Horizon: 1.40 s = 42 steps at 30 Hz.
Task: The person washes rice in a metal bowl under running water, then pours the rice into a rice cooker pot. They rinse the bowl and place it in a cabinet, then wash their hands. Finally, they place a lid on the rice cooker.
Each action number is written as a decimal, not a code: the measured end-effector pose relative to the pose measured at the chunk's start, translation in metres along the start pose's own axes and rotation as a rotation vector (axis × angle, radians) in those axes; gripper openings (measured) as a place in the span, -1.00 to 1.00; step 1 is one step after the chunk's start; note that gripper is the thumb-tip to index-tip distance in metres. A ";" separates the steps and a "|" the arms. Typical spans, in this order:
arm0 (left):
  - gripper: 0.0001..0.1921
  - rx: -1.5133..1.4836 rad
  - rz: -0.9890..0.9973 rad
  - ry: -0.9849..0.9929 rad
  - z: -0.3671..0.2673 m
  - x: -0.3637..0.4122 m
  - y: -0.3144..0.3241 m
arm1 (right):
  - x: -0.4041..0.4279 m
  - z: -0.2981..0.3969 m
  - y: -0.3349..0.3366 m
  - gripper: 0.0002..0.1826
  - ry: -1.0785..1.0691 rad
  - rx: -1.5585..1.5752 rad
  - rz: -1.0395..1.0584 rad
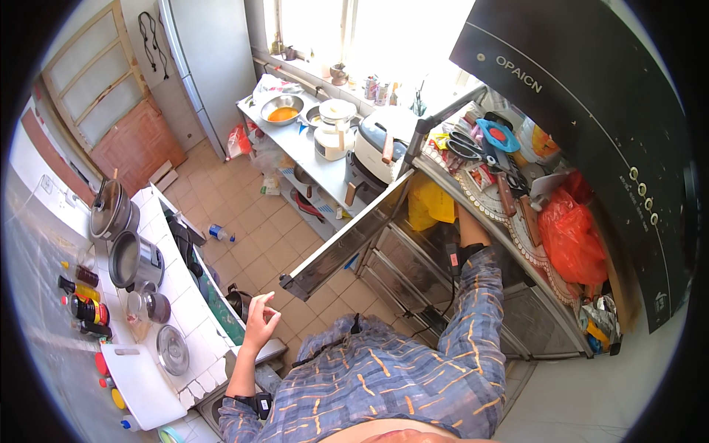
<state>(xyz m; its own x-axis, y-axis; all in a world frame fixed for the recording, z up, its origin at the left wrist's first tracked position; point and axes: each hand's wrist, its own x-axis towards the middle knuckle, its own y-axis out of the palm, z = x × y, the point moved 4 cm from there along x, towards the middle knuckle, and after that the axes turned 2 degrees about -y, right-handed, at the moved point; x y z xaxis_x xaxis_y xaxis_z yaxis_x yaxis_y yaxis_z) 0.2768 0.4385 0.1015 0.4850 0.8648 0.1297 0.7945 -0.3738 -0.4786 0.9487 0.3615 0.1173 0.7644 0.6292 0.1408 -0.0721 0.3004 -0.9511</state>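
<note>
My left hand (260,322) is raised beside the tiled counter, fingers apart and nothing in it. A cooking pot (238,303) with a dark handle stands low behind it. My right arm reaches into the cabinet (545,318), whose door (354,238) is swung outward. Only the wrist end of my right hand (471,227) shows under the cabinet's top edge; its fingers are hidden. Beside it, a yellow plastic bag (429,202) fills the cabinet opening. Above, on the cabinet top, lie scissors (465,148), a wooden-handled knife (505,194) and a red plastic bag (573,235).
A metal table (288,128) under the window carries a steel bowl (282,109) and a rice cooker (382,138). On the tiled counter (191,310) are pots, bottles and a white cutting board (141,385). A plastic bottle (220,232) lies on the floor.
</note>
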 end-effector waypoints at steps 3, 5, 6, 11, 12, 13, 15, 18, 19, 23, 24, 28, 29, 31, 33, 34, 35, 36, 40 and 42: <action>-0.43 -0.022 -0.001 -0.050 0.005 -0.005 -0.007 | -0.001 -0.002 -0.001 -0.69 0.004 0.042 -0.010; -0.46 0.022 -0.017 -0.030 0.006 -0.008 -0.014 | -0.002 -0.004 -0.003 -0.70 0.017 0.067 -0.023; -0.47 0.035 -0.022 -0.021 0.006 -0.009 -0.017 | -0.002 -0.004 -0.003 -0.70 0.019 0.079 -0.028; -0.52 -0.005 -0.045 0.000 0.002 -0.017 -0.038 | -0.007 -0.010 -0.007 -0.70 0.065 0.164 -0.080; -0.54 -0.002 -0.053 -0.013 0.002 -0.019 -0.043 | -0.007 -0.010 -0.008 -0.70 0.077 0.191 -0.093; -0.54 0.009 -0.054 -0.010 0.002 -0.020 -0.047 | -0.006 -0.011 -0.009 -0.70 0.086 0.228 -0.108; -0.55 0.030 -0.050 -0.004 0.001 -0.022 -0.054 | -0.005 -0.010 -0.009 -0.71 0.114 0.332 -0.139; -0.57 0.020 -0.049 0.030 -0.002 -0.023 -0.061 | -0.005 -0.007 -0.007 -0.71 0.164 0.588 -0.192; -0.58 0.005 -0.045 0.031 -0.003 -0.023 -0.062 | -0.005 -0.006 -0.006 -0.71 0.185 0.713 -0.209; -0.59 0.023 0.019 0.072 -0.012 -0.020 -0.064 | 0.002 0.002 0.002 -0.70 0.235 1.507 -0.237; -0.57 0.031 0.037 0.104 -0.016 -0.018 -0.065 | 0.007 0.007 0.003 -0.70 0.226 1.742 -0.228; -0.47 0.043 0.111 0.172 -0.038 -0.004 -0.068 | 0.024 0.034 -0.007 -0.70 0.073 2.462 -0.035; -0.44 0.035 0.126 0.179 -0.044 0.001 -0.067 | 0.022 0.044 -0.010 -0.70 0.018 2.601 0.066; -0.35 -0.033 0.174 0.222 -0.057 0.015 -0.062 | -0.010 0.055 -0.018 -0.67 -0.056 2.719 0.346; -0.32 -0.127 0.213 0.214 -0.068 0.028 -0.053 | -0.065 0.069 -0.026 -0.61 -0.210 2.746 0.732; -0.33 -0.128 0.243 0.265 -0.074 0.036 -0.047 | -0.094 0.067 -0.023 -0.60 0.059 2.765 0.687; -0.35 -0.110 0.278 0.314 -0.080 0.045 -0.041 | -0.124 0.068 -0.022 -0.59 0.224 2.777 0.698; -0.38 -0.093 0.316 0.363 -0.086 0.054 -0.032 | -0.153 0.070 -0.021 -0.58 0.324 2.770 0.673; -0.51 0.004 0.431 0.561 -0.115 0.074 0.002 | -0.241 0.073 -0.029 -0.51 0.494 2.682 0.660; -0.53 0.005 0.524 0.605 -0.134 0.074 0.023 | -0.268 0.065 -0.035 -0.46 0.527 2.641 0.641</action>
<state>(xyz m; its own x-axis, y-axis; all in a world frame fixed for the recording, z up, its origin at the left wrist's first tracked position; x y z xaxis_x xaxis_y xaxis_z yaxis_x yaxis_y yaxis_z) 0.3801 0.4490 0.2161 0.9099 0.2451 0.3346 0.4075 -0.6783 -0.6114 0.7045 0.2290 0.1304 0.3713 0.9068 -0.1997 -0.0118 0.2196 0.9755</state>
